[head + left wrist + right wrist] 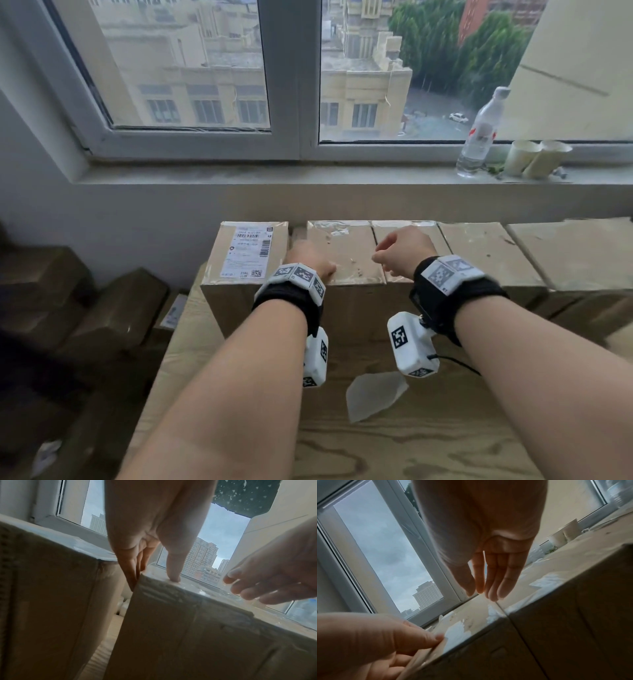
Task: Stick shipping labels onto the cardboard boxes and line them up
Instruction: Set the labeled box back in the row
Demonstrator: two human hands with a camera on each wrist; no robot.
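While the labelled box [245, 260] sits left of centre in the head view with its shipping label [249, 253] already flat on top, the next box [344, 255] just to its right carries only tape and residue, so the step in hand looks like squaring this box into the row. To do it well, I would press it sideways until the dark gap between the two closes and the front edges run flush. The left hand [308, 260] grips that box's near left corner: its fingers [133, 566] reach down into the gap, and the thumb [173, 568] presses the top. Further right, the right hand [402, 248] hangs above the seam with a third box [409, 240], fingers [494, 580] loosely extended and together, holding nothing. Both forearms reach forward over the wooden surface [428, 445].
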